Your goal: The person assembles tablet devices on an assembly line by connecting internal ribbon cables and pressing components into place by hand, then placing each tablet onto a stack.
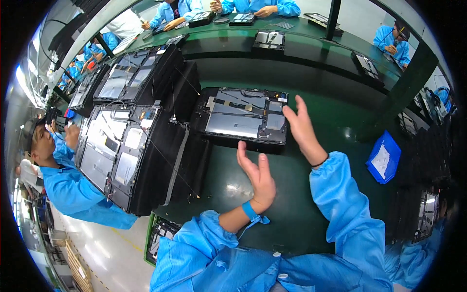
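Left hand point(258, 177) hovering open, empty, near tray point(243, 119) front edge; right hand point(302, 127) open, empty, resting against tray right edge; bare green table point(292, 194) lying nearside.

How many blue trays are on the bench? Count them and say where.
1: a blue tray on the green bench, to the right of the right hand. Others may be hidden.

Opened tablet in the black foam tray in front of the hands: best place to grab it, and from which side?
Grip the black foam tray, not the flat opened tablet with its exposed boards and ribbon cables. It lies level on the green table. Probably take the near edge with the left hand and the right edge with the right hand, both open there.
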A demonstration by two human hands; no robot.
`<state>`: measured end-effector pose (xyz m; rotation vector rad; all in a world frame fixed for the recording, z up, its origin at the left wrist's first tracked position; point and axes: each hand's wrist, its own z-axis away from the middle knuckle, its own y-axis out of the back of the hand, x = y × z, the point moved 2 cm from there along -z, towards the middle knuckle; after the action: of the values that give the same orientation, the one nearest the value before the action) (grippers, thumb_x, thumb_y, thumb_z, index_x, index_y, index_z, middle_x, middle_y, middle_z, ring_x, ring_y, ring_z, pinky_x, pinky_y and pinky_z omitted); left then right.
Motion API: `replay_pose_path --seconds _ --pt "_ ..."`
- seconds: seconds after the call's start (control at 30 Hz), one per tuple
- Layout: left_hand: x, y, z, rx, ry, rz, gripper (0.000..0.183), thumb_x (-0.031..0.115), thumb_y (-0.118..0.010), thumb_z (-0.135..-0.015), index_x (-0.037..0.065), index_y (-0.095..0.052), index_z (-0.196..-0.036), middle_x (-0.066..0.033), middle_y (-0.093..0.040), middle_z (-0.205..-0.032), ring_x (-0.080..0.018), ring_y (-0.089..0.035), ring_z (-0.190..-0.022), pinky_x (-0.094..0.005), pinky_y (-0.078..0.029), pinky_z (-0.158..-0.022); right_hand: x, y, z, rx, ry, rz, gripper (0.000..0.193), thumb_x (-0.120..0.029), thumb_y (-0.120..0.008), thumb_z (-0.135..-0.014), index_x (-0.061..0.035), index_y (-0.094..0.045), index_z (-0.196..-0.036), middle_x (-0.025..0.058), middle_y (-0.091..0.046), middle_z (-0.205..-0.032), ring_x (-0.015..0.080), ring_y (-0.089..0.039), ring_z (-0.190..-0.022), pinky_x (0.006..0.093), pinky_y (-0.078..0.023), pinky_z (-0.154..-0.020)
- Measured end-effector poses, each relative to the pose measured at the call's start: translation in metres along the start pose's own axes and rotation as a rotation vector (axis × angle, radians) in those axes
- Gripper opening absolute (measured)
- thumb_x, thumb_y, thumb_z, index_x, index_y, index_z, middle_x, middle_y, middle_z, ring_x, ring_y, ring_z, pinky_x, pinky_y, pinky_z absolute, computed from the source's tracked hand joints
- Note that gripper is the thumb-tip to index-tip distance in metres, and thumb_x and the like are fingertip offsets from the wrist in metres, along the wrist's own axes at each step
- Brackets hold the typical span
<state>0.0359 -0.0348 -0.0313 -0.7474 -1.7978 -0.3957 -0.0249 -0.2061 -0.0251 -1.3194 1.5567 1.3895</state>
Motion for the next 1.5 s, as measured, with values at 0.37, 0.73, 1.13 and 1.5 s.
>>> replay_pose_path --seconds 0.37,0.73,1.13,1.5 --pt "-0.001 0.012 -0.010 -0.027 0.182 0.045 0.068 0.023 -0.039 -0.099 -0.006 0.002 -0.145 -0.0248 0.004 -0.153 -0.0336 0.001 -0.143 -0.0393 -0.002 -0.115 -0.038 -0.028 0.035 -0.105 -0.095 -0.499 0.055 0.000 -0.048 -0.086 0.0023 -0.032 -0.138 0.0141 -0.049 -0.130 0.0200 -0.049 -0.117 0.0308 -0.036 -0.099" --pt "0.009 0.013 -0.011 -0.139 0.000 0.215 0.071 0.017 -0.045 -0.096 -0.004 0.000 -0.146 -0.0232 0.006 -0.153 -0.0329 0.000 -0.143 -0.0410 -0.004 -0.114 -0.041 -0.020 0.036 -0.111 -0.142 -0.685 0.056 -0.001 -0.044 -0.087 0.0091 -0.028 -0.139 0.0168 -0.048 -0.133 0.0207 -0.048 -0.120 0.0288 -0.037 -0.100" --pt "0.000 0.012 -0.016 -0.132 0.044 -0.138 0.072 0.022 -0.048 -0.096 0.000 -0.002 -0.148 -0.0260 0.006 -0.153 -0.0351 0.003 -0.143 -0.0413 -0.001 -0.113 -0.047 -0.028 0.035 -0.009 -0.084 -0.760 0.051 0.001 -0.041 -0.089 0.0081 -0.030 -0.138 0.0180 -0.045 -0.137 0.0230 -0.046 -0.124 0.0304 -0.033 -0.103" --pt "0.024 0.013 0.006 -0.150 -0.179 -0.028 0.060 0.005 -0.052 -0.088 -0.004 -0.026 -0.140 -0.0207 -0.024 -0.146 -0.0324 -0.024 -0.136 -0.0405 -0.018 -0.112 -0.021 0.018 0.046 -0.071 -0.042 -0.439 0.048 -0.014 -0.050 -0.094 0.0009 -0.037 -0.137 0.0150 -0.041 -0.140 0.0230 -0.041 -0.128 0.0326 -0.031 -0.105"
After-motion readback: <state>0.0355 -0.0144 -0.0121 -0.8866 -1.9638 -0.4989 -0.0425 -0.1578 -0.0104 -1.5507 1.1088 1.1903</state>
